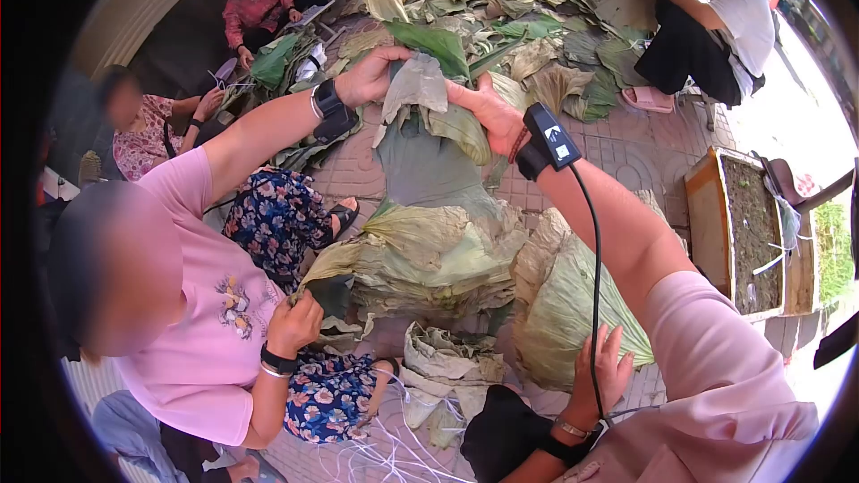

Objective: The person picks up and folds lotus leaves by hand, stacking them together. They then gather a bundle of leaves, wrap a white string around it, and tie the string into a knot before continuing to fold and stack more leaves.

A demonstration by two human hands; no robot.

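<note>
My right hand (494, 116) reaches far forward, thumb uppermost, closed on a dried lotus leaf (461, 136). A co-worker's hand (371, 76) meets it there, gripping a pale torn leaf piece (417, 85). Greener leaves show just behind both hands. My left hand (604, 368) lies near me with fingers apart, touching a large folded leaf bundle (573, 304). Left of it is another thick stack of folded leaves (429, 259). The co-worker's other hand (293, 326) pinches that stack's stalk end. A black device (553, 136) with a cable sits on my right wrist.
White plastic strings (398, 461) and a rolled leaf bundle (447, 376) lie on the paving. A soil-filled planter box (752, 233) stands at the right. Leaves cover the ground ahead. Several other people sit around, one in a white top (743, 27).
</note>
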